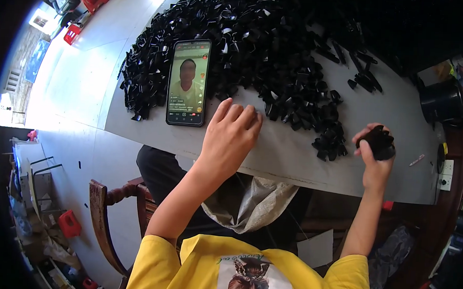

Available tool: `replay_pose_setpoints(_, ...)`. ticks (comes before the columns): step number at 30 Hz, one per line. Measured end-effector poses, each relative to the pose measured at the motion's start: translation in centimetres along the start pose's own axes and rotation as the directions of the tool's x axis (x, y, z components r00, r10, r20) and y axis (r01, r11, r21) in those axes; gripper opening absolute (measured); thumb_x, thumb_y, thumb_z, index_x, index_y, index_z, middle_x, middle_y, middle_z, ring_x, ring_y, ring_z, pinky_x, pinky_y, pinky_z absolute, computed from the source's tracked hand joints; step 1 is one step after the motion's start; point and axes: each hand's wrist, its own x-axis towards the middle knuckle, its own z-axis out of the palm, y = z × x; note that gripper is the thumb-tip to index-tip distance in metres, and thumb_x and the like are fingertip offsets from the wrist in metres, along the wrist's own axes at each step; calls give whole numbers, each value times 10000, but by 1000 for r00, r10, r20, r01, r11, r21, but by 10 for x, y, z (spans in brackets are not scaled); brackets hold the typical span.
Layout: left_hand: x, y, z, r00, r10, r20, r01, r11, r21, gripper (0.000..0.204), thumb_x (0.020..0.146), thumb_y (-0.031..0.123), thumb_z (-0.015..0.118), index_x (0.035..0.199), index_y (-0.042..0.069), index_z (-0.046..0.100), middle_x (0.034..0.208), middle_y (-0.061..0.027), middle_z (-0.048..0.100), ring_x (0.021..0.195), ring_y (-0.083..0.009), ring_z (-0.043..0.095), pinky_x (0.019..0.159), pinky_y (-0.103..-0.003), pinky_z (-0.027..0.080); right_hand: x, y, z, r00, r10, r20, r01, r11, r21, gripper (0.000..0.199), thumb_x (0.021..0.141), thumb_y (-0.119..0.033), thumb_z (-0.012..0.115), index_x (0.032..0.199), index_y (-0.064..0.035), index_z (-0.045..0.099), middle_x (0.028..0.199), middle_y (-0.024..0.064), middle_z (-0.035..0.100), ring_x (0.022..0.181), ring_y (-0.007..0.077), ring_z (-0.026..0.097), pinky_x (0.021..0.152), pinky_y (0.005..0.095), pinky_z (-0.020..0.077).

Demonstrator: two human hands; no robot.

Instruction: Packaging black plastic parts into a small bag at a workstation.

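Note:
My left hand [233,137] rests on the grey tabletop [298,160], just right of a phone and at the near edge of a large pile of small glossy black plastic pieces [256,52]. Its fingers are curled under, and what they hold, if anything, is hidden. On the right, my right hand [375,163] is closed round a black toothed plastic piece [380,143], held near the table's front edge. A small cluster of black pieces [329,144] lies between my hands, at the pile's near right end.
The phone [187,86] shows a video of a person. Longer black pieces [366,73] lie at the far right, with a black container [442,102] beside them. A pen [417,160] lies near the right edge. Below the table are a pale woven sack [260,205] and a wooden chair [102,206].

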Motion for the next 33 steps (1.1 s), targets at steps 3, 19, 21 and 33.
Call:
replay_pose_setpoints(3, -3, -5, 4, 1000, 20, 1, -20, 1000, 20, 319, 733, 60, 593, 1046, 44, 652, 1056, -72, 586, 1040, -234, 552, 1028, -427, 379, -24, 1, 17, 996, 90, -18, -89, 994, 59, 468, 755, -8, 644, 1188, -23, 467, 905, 102, 604, 784, 150, 583, 572, 217, 455)
replay_pose_setpoints(19, -44, 27, -19, 979, -196, 47, 27, -104, -994, 293, 734, -111, 698, 998, -57, 584, 1040, -195, 648, 1043, -281, 626, 946, -379, 455, -68, -43, 74, 911, -317, 265, 381, 893, -240, 281, 686, -9, 743, 931, -15, 604, 848, 123, 659, 725, 216, 644, 658, 292, 500)
replay_pose_setpoints(21, -46, 27, -21, 980, -191, 47, 26, -109, -994, 297, 733, -113, 702, 1001, -59, 585, 1053, -202, 649, 1043, -280, 628, 941, -378, 463, -66, -50, 73, 874, -326, 362, 423, 876, -232, 306, 672, -19, 735, 944, 4, 599, 845, 139, 657, 719, 264, 644, 659, 321, 505)
replay_pose_setpoints(33, -45, 22, -29, 992, -112, -53, -42, 96, -995, 251, 684, -113, 737, 906, -55, 637, 985, -218, 684, 941, -278, 672, 828, -338, 531, -60, -63, 74, 813, -284, 508, 499, 789, -357, 332, 608, -62, 724, 915, 0, 615, 807, 127, 658, 678, 275, 628, 600, 337, 490)
